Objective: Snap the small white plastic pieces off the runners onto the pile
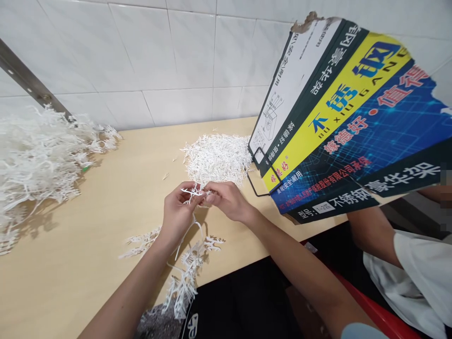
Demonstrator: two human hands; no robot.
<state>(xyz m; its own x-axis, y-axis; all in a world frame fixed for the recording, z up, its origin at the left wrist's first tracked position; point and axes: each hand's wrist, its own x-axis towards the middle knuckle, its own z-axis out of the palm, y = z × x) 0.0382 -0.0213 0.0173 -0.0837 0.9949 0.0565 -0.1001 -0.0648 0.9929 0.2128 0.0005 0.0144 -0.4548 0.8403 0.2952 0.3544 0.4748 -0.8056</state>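
My left hand (181, 207) is closed on a white branched plastic sprig (192, 192), whose thin stem runs down below the fingers. Fingers of my right hand (228, 200) pinch at the sprig's right end, close beside the left thumb. What exactly lies between those fingertips is too small to make out. Just beyond both hands rises a heap of small white plastic pieces (217, 155). A longer white branched strand (187, 270) hangs over the table's near edge, and a few more sprigs (143, 242) lie beside my left forearm.
A large pile of white branched strands (38, 165) covers the table's left side. To the right stands a printed cardboard sheet (339, 122), with a black wire stand (259, 188) at its lower corner. Behind it, another person's arm (374, 235) shows. White tiles (183, 56) back the wooden table (141, 155).
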